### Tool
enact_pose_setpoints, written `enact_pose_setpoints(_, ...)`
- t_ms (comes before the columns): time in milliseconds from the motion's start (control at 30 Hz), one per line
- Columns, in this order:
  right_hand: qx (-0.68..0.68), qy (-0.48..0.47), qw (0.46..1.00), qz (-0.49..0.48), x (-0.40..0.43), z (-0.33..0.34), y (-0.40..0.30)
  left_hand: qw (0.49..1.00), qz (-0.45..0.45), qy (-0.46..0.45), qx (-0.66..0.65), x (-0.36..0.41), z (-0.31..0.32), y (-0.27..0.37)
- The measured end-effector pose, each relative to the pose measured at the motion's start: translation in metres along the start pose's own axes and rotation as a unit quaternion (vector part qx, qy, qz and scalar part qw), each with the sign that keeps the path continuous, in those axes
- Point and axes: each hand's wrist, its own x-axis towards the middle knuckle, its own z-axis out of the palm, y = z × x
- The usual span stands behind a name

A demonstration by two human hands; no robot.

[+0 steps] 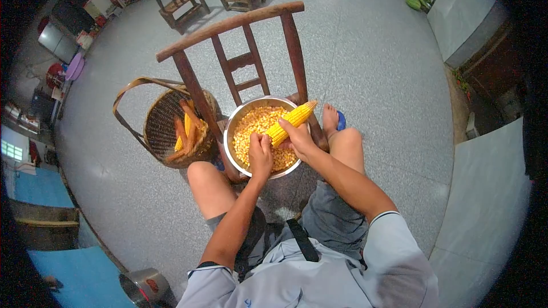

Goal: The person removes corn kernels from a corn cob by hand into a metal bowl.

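Observation:
A yellow corn cob (pixel 293 120) lies slantwise over a steel bowl (pixel 228 136), its tip pointing up and to the right. My right hand (pixel 301 139) grips the cob along its side, thumb on top. At the cob's lower end my left hand (pixel 261 154) has its fingers bent, with thumb and fingertips against the kernels. Loose corn kernels (pixel 248 126) fill much of the bowl. The bowl rests on the seat of a wooden chair (pixel 231 28), whose backrest rises on the far side. My fingertips partly hide where the left hand meets the cob.
Left of the chair stands a woven basket (pixel 160 122) with a tall handle, holding cobs (pixel 187 130). Two more wooden chairs (pixel 182 2) stand farther off. Green gourds or melons (pixel 415 0) lie by the right wall. A metal pot (pixel 145 286) sits at lower left.

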Motion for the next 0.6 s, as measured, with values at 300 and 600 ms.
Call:
enact_pose_setpoints(300,0.024,0.004,1.0,0.002,-0.006,0.006,-0.01,1.0,-0.01,0.021,-0.012,0.0,0.003,-0.012)
enact_pose_setpoints(600,0.009,0.011,0.999,0.049,-0.009,0.004,-0.018,0.969,-0.124,-0.019,-0.215,0.002,0.001,-0.008)
